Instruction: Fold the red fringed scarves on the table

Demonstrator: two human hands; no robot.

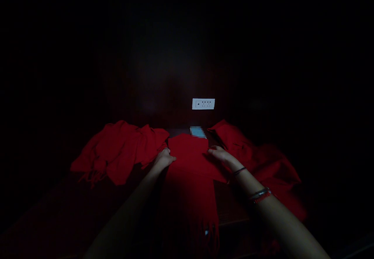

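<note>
Handling, in a dark room lit only at the middle: one red fringed scarf (pixel 189 169), plain weave, lying on a dark table (pixel 230 204) between the two hands, its upper part layered flat, its tasselled end towards the person at the near edge.

Left hand (pixel 164 158): at the scarf's left side, thumb lying on the cloth, other fingers close together and partly hidden. Whether they pinch the edge, I cannot tell.

Right hand (pixel 219 154): opposite, fingertips at the right edge, gap narrow; grip likewise uncertain in this gloom. Dark band (pixel 239 171) at the wrist, beaded bracelet (pixel 262 196) further up the forearm.

Also present: rumpled red cloth with tassels (pixel 117 149), left; second red heap (pixel 257 157), right; pale blue flat item (pixel 198 132), blurred, just beyond the scarf; white wall socket (pixel 203 103) above.

Step in hand, by my reading: folding the scarf and squaring its sides. The next move seems to call for both edges held level, the layers kept aligned, and the long fringed length brought up over the flat part without dragging it crooked.
</note>
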